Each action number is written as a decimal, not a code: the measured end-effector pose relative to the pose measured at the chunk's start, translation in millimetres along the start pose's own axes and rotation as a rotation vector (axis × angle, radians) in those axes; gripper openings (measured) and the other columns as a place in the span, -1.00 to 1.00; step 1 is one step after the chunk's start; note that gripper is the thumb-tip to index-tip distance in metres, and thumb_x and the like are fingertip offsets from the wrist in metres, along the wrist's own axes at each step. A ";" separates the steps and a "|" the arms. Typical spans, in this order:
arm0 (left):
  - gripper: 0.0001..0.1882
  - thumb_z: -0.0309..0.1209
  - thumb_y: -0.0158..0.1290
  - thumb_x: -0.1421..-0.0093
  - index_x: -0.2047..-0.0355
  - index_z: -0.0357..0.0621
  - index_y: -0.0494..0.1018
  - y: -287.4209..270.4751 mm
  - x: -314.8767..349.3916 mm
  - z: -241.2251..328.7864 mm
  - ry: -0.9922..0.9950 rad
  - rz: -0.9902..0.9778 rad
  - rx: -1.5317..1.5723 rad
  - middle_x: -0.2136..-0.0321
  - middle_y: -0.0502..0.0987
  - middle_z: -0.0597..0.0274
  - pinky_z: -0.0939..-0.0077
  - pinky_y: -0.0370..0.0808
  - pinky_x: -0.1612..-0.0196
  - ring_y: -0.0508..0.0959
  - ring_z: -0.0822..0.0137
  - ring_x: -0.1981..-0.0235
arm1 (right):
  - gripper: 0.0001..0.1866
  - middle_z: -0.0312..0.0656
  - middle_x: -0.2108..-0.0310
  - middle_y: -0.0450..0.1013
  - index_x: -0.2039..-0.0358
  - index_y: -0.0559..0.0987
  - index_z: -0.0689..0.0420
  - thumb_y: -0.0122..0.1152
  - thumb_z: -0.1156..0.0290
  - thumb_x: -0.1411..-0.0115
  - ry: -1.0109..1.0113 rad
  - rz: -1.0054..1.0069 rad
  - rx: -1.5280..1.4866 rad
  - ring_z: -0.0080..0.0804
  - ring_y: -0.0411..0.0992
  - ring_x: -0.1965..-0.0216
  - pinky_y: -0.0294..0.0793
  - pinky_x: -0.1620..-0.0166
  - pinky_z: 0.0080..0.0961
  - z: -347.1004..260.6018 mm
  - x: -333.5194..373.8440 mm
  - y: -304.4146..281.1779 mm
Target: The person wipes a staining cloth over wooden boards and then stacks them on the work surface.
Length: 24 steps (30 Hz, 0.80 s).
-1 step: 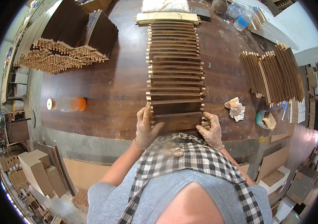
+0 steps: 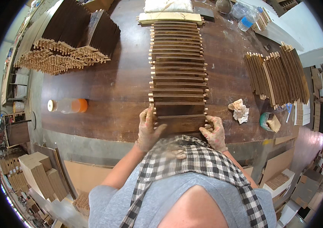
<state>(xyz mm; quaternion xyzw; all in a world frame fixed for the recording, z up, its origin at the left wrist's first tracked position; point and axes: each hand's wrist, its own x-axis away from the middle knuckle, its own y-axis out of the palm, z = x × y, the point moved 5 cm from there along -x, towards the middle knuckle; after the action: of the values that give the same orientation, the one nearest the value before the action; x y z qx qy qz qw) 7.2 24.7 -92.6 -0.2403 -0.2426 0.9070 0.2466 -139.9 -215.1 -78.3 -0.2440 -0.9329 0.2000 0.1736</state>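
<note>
A long row of dark brown wooden slats with pale dowel pegs at both ends (image 2: 178, 81) runs away from me down the middle of the table. At its near end lies the closest slat (image 2: 182, 124), its broad face showing. My left hand (image 2: 147, 130), in a stained, pale glove, grips this slat's left end with the thumb over its face. Around the right end, the fingers of my right hand (image 2: 214, 133) are closed, gloved and stained as well. The lower edge of the slat is partly hidden by my checked apron (image 2: 191, 152).
A tall stack of pegged slats (image 2: 68, 38) stands far left, a smaller stack (image 2: 277, 78) at right. A bottle with orange contents (image 2: 68, 106) lies at left. To the right are crumpled paper (image 2: 239, 111), a green tub (image 2: 269, 122) and, farther back, a water bottle (image 2: 249, 19).
</note>
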 end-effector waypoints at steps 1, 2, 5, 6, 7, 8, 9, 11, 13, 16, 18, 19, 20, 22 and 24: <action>0.05 -0.52 0.37 0.01 -0.39 -0.18 -0.03 -1.1 -3.6 2.7 -0.014 -0.010 0.017 -0.10 0.21 0.03 0.52 0.55 0.30 0.45 0.35 0.29 | -0.55 -0.17 0.14 0.37 0.05 0.51 0.27 0.40 0.56 -0.01 0.055 0.017 -0.031 -0.50 0.44 0.29 0.55 0.22 -0.58 3.0 0.7 1.2; 0.03 -0.51 0.37 0.00 -0.39 -0.18 -0.02 -1.5 -5.2 2.6 0.008 -0.011 0.009 -0.10 0.20 0.02 0.51 0.55 0.31 0.46 0.35 0.29 | -0.56 -0.18 0.15 0.37 0.06 0.51 0.27 0.40 0.56 -0.01 0.043 0.023 -0.010 -0.51 0.44 0.29 0.55 0.22 -0.58 4.7 0.5 1.2; -0.02 -0.49 0.37 0.00 -0.36 -0.18 0.05 -3.4 -10.7 0.4 0.055 0.019 -0.033 -0.10 0.22 0.00 0.43 0.55 0.29 0.48 0.31 0.25 | -0.58 -0.16 0.19 0.40 0.09 0.50 0.27 0.41 0.54 -0.01 0.030 0.051 -0.020 -0.47 0.46 0.30 0.54 0.24 -0.54 8.7 -2.8 2.9; -0.04 -0.49 0.37 0.01 -0.34 -0.18 0.08 -2.2 -16.6 -1.0 0.060 0.051 -0.057 -0.09 0.24 -0.01 0.38 0.54 0.25 0.49 0.28 0.22 | -0.59 -0.14 0.20 0.40 0.10 0.50 0.27 0.41 0.54 -0.01 -0.008 0.086 0.002 -0.43 0.46 0.30 0.53 0.23 -0.52 7.0 -9.5 3.0; -0.06 -0.50 0.37 0.03 -0.33 -0.19 0.12 -3.1 -24.9 2.0 0.071 0.083 -0.081 -0.09 0.26 -0.01 0.32 0.53 0.20 0.49 0.24 0.18 | -0.59 -0.13 0.22 0.41 0.11 0.50 0.27 0.41 0.53 -0.01 -0.048 0.126 0.022 -0.40 0.47 0.30 0.52 0.22 -0.50 5.2 -19.6 2.8; -0.08 -0.49 0.38 0.06 -0.30 -0.18 0.16 -4.3 -29.7 9.0 0.113 0.075 -0.167 -0.08 0.29 0.00 0.27 0.50 0.14 0.48 0.19 0.15 | -0.60 -0.11 0.23 0.42 0.12 0.50 0.27 0.41 0.53 -0.01 -0.089 0.167 0.043 -0.37 0.47 0.30 0.51 0.22 -0.47 3.7 -25.1 2.1; -0.10 -0.48 0.38 0.09 -0.27 -0.17 0.21 -6.8 -34.1 17.1 0.155 0.066 -0.252 -0.07 0.32 0.01 0.21 0.47 0.07 0.48 0.14 0.11 | -0.62 -0.08 0.25 0.43 0.15 0.49 0.27 0.40 0.52 0.00 -0.104 0.173 0.075 -0.28 0.48 0.30 0.49 0.19 -0.42 3.5 -26.6 2.2; -0.16 -0.44 0.38 0.20 -0.17 -0.13 0.33 -3.0 -42.6 21.6 0.179 0.027 -0.301 -0.06 0.40 0.04 0.08 0.30 -0.13 0.40 -0.03 -0.06 | -0.63 -0.08 0.25 0.43 0.16 0.49 0.26 0.40 0.52 -0.01 -0.133 0.134 0.116 -0.28 0.48 0.31 0.48 0.18 -0.41 0.9 -30.3 0.3; -0.21 -0.34 0.36 0.13 -0.18 -0.05 0.34 0.3 -45.5 33.2 0.207 -0.108 -0.427 -0.15 0.35 0.06 0.05 0.30 -0.16 0.32 -0.04 -0.17 | -0.63 -0.08 0.25 0.43 0.16 0.50 0.26 0.40 0.48 -0.02 -0.154 0.099 0.156 -0.26 0.48 0.29 0.48 0.20 -0.38 -12.3 -32.1 -1.9; -0.20 -0.28 0.32 0.06 -0.23 0.02 0.30 9.2 -39.6 33.2 0.157 -0.208 -0.411 -0.28 0.21 0.04 -0.04 0.20 -0.25 0.17 -0.11 -0.29 | -0.66 -0.10 0.25 0.42 0.17 0.50 0.25 0.38 0.49 -0.03 -0.081 0.210 0.132 -0.25 0.48 0.22 0.47 0.16 -0.35 -27.9 -37.8 -13.3; -0.21 -0.29 0.32 0.04 -0.24 0.01 0.29 12.5 -35.7 26.1 0.159 -0.167 -0.445 -0.29 0.20 0.03 -0.07 0.17 -0.26 0.14 -0.14 -0.31 | -0.55 -0.02 0.04 0.40 0.00 0.48 0.24 0.31 0.37 -0.11 -0.410 0.248 0.351 -0.16 0.38 -0.06 0.34 -0.11 -0.23 -50.0 -54.4 -14.2; -0.21 -0.29 0.32 0.04 -0.24 0.00 0.29 13.5 -34.8 25.7 0.152 -0.162 -0.449 -0.29 0.19 0.02 -0.08 0.16 -0.26 0.13 -0.16 -0.31 | -0.49 0.01 -0.05 0.37 -0.08 0.45 0.24 0.30 0.32 -0.13 -0.531 0.235 0.423 -0.12 0.32 -0.15 0.27 -0.20 -0.19 -74.2 -62.3 -9.7; -0.20 -0.29 0.32 0.04 -0.24 -0.01 0.29 13.8 -35.1 26.1 0.148 -0.158 -0.451 -0.30 0.18 0.00 -0.09 0.15 -0.27 0.12 -0.17 -0.31 | -0.42 0.04 -0.14 0.34 -0.15 0.42 0.24 0.28 0.27 -0.16 -0.650 0.224 0.498 -0.09 0.26 -0.23 0.19 -0.28 -0.16 -94.7 -70.6 -2.5; -0.19 -0.29 0.33 0.04 -0.25 -0.02 0.28 15.7 -37.9 26.3 0.139 -0.157 -0.435 -0.30 0.16 -0.03 -0.10 0.14 -0.27 0.11 -0.19 -0.32 | -0.21 0.08 -0.35 0.12 -0.32 0.23 0.24 0.22 0.08 -0.20 -0.743 0.133 0.745 -0.03 0.00 -0.41 -0.09 -0.41 -0.09 -112.3 -92.2 24.4; -0.17 -0.29 0.33 0.04 -0.26 -0.03 0.26 18.0 -40.4 25.2 0.127 -0.170 -0.404 -0.31 0.13 -0.07 -0.11 0.13 -0.27 0.10 -0.21 -0.32 | -0.13 0.03 -0.42 0.00 -0.36 0.16 0.26 0.13 -0.07 -0.21 -0.687 0.054 0.926 0.01 -0.09 -0.44 -0.17 -0.43 -0.04 -96.5 -125.5 51.2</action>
<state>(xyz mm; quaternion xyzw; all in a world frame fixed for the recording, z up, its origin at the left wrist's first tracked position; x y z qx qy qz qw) 18.0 -19.9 -70.6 -0.3200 -0.4226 0.7991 0.2838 23.5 -212.0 -47.2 -0.0874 -0.7443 0.6598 -0.0557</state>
